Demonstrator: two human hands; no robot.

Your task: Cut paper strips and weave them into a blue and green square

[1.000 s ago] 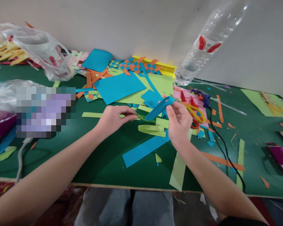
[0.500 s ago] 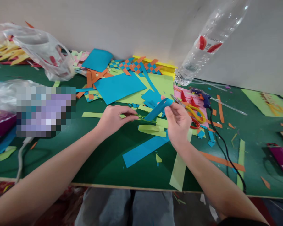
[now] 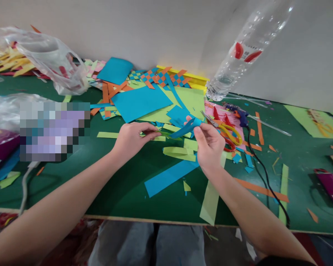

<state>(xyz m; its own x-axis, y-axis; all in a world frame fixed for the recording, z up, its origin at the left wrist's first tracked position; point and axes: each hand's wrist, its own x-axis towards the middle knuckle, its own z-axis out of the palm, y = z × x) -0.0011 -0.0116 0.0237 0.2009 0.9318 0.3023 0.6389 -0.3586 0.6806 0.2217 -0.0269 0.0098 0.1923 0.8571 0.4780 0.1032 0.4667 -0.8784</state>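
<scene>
My left hand (image 3: pixel 133 139) pinches the end of a thin green paper strip (image 3: pixel 166 134) between thumb and fingertips. The strip runs right toward a folded blue paper strip (image 3: pixel 184 129), which my right hand (image 3: pixel 210 143) grips between thumb and fingers. Whether the two strips are joined I cannot make out. Just below the hands lie a light green folded paper piece (image 3: pixel 178 153) and a wide blue paper strip (image 3: pixel 169 175). Close beside my right hand rest scissors (image 3: pixel 229 133) with yellow and red handles.
Blue paper sheets (image 3: pixel 141 101) and woven checkered pieces (image 3: pixel 155 78) lie at the back. A plastic bottle (image 3: pixel 244 51) stands by the wall. Right of the scissors, a glue gun (image 3: pixel 240 116) trails a black cord. A plastic bag (image 3: pixel 52 61) and a pixelated device (image 3: pixel 52 131) are at left.
The blue strip in my right hand has tilted flatter, and its loop looks narrower. My left hand has shifted slightly left, still pinching the green strip.
</scene>
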